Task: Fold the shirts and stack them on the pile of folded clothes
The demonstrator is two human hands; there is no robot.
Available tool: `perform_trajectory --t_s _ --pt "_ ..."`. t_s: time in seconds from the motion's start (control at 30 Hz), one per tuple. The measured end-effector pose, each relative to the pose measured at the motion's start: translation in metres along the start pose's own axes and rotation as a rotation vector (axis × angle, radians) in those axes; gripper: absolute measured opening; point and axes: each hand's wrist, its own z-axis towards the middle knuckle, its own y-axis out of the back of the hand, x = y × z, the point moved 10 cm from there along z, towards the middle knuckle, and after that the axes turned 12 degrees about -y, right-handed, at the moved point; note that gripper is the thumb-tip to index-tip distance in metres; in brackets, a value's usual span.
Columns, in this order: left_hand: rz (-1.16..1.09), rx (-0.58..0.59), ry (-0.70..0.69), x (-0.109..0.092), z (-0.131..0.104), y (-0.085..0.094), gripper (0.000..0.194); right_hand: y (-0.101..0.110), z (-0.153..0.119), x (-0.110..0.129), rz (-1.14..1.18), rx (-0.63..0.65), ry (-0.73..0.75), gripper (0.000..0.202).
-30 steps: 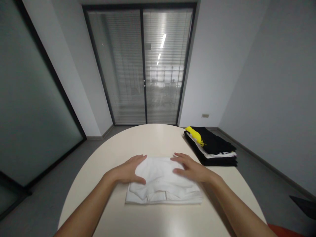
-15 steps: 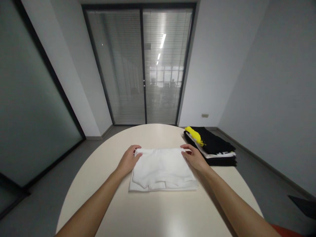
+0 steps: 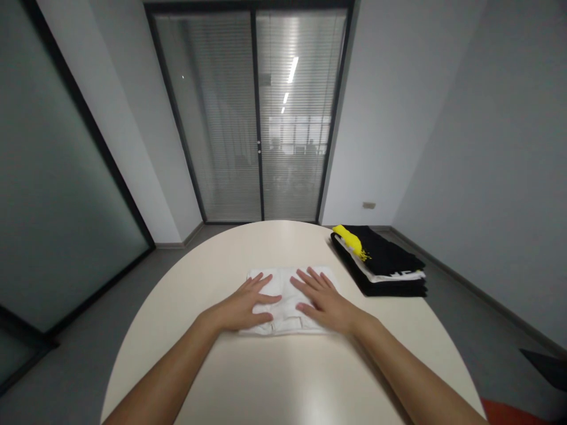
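Observation:
A folded white garment lies flat on the round pale table, its long near edge towards me. What look like belt loops show near that edge, though the exact kind of garment is hard to tell. On its left part rests my left hand, fingers spread and palm down. My right hand lies spread the same way on the right part. Both hands press on the cloth and partly hide it; a strip of it shows between them.
At the table's right far side sits a stack of folded dark clothes, with a white layer in it. A yellow fringed cloth lies on its left edge. Beyond the table stand glass doors with blinds.
My hands have let go of the garment's far corners and moved inward and nearer, now flat on top of it. The stack at the right stays put.

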Motion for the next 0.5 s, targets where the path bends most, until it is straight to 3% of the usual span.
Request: perform_trajectory --t_s 0.07,0.2,0.5 --pt "-0.053 0.023 0.004 0.0 -0.001 0.003 0.047 -0.012 -0.001 -0.004 -0.009 0.114 -0.015 0.069" --pt "-0.089 0.024 0.012 -0.003 -0.003 0.009 0.032 -0.013 -0.001 -0.012 0.029 0.179 0.003 0.07" --pt "-0.072 -0.151 -0.056 -0.003 -0.002 0.013 0.023 0.002 -0.008 -0.001 -0.004 0.107 0.052 0.069"
